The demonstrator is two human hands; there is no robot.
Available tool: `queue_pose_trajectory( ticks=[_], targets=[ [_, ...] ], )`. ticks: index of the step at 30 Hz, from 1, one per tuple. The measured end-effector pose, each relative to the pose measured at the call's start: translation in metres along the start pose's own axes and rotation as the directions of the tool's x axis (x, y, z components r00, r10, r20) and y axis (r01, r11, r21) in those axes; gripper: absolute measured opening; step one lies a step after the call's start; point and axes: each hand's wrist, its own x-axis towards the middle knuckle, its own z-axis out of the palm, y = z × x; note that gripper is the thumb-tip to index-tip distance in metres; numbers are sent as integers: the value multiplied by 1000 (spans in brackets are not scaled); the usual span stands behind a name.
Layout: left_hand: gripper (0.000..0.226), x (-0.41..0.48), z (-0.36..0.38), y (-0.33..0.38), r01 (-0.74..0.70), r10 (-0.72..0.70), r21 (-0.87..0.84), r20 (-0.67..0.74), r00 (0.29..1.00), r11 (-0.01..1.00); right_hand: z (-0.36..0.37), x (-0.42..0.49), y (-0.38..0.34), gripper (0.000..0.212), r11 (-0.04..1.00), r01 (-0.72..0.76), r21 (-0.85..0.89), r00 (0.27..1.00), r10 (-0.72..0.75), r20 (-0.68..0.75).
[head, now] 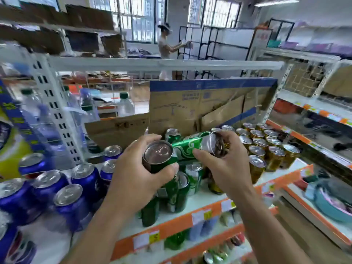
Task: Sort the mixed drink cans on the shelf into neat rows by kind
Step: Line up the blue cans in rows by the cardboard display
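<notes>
Both hands are up in front of the shelf, each wrapped around a green can; the left hand (133, 174) grips an upright-tilted green can (158, 156) with its silver top and ring-pull turned toward the camera, thumb on the near side and fingers curled round the far side; the right hand (226, 164) holds a second green can (190, 144) lying on its side, thumb pressed on the patterned body and fingers curled over its top end; the two held cans meet or nearly meet at the middle, and I cannot tell whether they touch.

The white shelf (274, 174) with its orange front strip runs beneath them; flattened cardboard (181, 111) stands along its back; on the left stands a large cluster of blue cans (83, 176), some upright and some leaning; on the right the gold cans (274, 157) stand in tidy rows, tops up; between these groups, directly under the hands, a smaller bunch of green cans (182, 191) stands close together near the shelf's front edge.

Clear water bottles (124, 105) show behind the cardboard on the left; a person (164, 44) stands far off by a black rack; price labels (198, 217) are stuck on the orange strip.
</notes>
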Motion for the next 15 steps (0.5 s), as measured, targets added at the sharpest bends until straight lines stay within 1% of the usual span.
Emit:
queue_pose_trajectory(
  ticks=[4,7,11,15],
  targets=[
    [54,5,55,25,-17,17,-3,-5,1000,1000,-65,9,31,46,1000,5,-9,998,-6,-55],
    [53,17,82,36,-7,7,2,-22,1000,1000,-96,20,51,47,1000,-14,-21,998,13,-55],
    [58,39,105,41,3,-2,36,-24,1000,999,-113,41,77,55,998,-44,-36,999,43,-28],
    [55,65,119,37,20,-16,72,-61,998,997,-113,63,94,56,999,-38,-31,999,38,-21]
  ],
)
